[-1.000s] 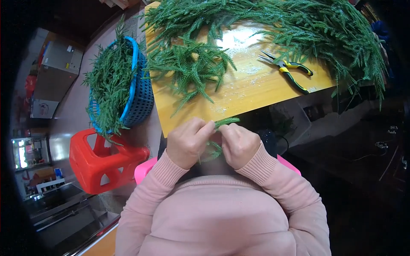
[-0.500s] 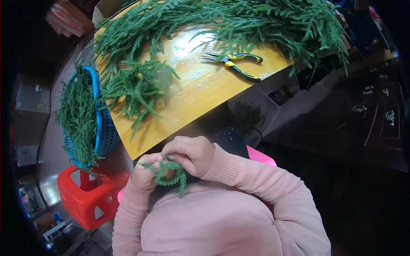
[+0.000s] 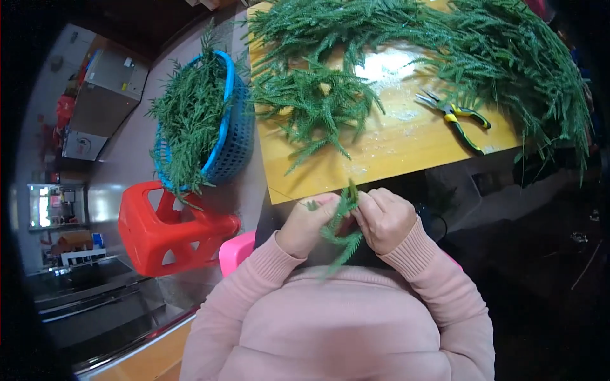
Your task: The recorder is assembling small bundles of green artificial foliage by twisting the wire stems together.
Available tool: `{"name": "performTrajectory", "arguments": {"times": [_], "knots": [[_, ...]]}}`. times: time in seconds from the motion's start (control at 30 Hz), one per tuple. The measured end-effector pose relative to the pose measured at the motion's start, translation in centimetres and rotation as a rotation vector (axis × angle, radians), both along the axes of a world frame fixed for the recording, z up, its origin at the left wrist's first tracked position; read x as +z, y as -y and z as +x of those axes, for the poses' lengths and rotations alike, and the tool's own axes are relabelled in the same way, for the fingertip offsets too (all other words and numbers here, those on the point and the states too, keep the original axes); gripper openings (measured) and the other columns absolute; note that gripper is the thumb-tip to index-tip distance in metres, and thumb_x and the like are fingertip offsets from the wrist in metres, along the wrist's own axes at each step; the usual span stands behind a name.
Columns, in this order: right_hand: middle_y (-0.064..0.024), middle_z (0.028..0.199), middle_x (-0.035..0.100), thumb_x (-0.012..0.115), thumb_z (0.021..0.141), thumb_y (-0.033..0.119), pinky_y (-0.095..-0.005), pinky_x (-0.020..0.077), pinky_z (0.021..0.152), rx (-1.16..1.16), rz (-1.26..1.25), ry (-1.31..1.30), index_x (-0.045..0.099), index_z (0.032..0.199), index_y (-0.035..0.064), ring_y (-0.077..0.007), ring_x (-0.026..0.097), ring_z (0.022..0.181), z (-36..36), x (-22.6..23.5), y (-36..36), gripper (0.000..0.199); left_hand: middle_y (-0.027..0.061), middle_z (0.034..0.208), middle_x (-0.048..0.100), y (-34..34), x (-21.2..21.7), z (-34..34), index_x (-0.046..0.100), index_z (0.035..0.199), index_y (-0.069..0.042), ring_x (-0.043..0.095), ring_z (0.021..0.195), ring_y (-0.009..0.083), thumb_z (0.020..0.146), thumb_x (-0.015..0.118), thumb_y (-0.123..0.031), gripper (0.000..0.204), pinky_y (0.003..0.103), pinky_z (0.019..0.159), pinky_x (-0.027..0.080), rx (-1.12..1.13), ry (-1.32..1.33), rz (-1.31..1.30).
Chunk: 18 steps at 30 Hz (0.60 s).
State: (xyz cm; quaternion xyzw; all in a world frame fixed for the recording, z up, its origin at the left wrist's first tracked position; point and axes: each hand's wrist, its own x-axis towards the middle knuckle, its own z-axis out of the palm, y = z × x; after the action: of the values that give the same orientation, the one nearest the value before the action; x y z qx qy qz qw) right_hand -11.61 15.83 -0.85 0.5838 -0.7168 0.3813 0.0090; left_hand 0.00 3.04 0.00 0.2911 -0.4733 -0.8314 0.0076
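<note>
My left hand [image 3: 309, 223] and my right hand [image 3: 383, 219] are close together just below the near edge of a yellow wooden table [image 3: 387, 149]. Both pinch a small green fir-like sprig [image 3: 344, 230] that hangs between them, over my pink sweater. A pile of similar green sprigs [image 3: 314, 101] lies on the table ahead of my hands. A long green garland [image 3: 508, 57] curves along the table's far side and right end. Pliers with yellow and green handles [image 3: 456, 117] lie on the table to the right.
A blue plastic basket [image 3: 229, 120] full of green sprigs sits on a red plastic stool [image 3: 166, 228] to my left. A pink seat edge [image 3: 236, 249] shows beside my left elbow. A grey cabinet [image 3: 105, 101] stands at the far left.
My head view has swung back, so the table sits more centred. My hands stay together on the sprig, now a little higher and nearer the table edge.
</note>
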Motion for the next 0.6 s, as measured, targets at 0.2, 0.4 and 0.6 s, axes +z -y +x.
{"name": "performTrajectory", "arguments": {"times": [0.2,0.4,0.6], "knots": [[-0.0098,0.062,0.046,0.062,0.073,0.003,-0.0358,0.0416,0.050,-0.037,-0.006,-0.018,0.051,0.081,0.0030,-0.0265,0.050,0.056,0.3,1.0,-0.2,0.013,-0.0008,0.066,0.053,0.0,0.0,0.6,0.058,0.078,-0.002,0.048,0.057,0.0112,0.091,0.053,-0.023,0.025,0.025,0.053,0.039,-0.125,0.017,-0.495],[-0.0089,0.062,0.045,0.060,0.074,0.005,-0.0349,0.0424,0.051,-0.091,0.037,0.038,0.048,0.077,0.0049,-0.0254,0.051,0.057,0.6,0.1,-0.2,0.012,0.0066,0.063,0.055,0.0,-0.5,0.5,0.058,0.071,-0.002,0.053,0.056,0.0218,0.087,0.057,-0.019,0.024,0.029,0.051,0.040,-0.143,-0.169,-1.328],[-0.0097,0.063,0.046,0.060,0.074,0.002,-0.0354,0.0429,0.051,-0.072,0.033,0.080,0.051,0.081,0.0044,-0.0261,0.052,0.058,0.1,0.3,-0.3,0.012,0.0091,0.065,0.055,0.3,1.1,0.4,0.059,0.075,-0.002,0.055,0.058,0.0246,0.084,0.060,-0.015,0.015,0.030,0.050,0.042,-0.289,-0.199,-1.693]]}}
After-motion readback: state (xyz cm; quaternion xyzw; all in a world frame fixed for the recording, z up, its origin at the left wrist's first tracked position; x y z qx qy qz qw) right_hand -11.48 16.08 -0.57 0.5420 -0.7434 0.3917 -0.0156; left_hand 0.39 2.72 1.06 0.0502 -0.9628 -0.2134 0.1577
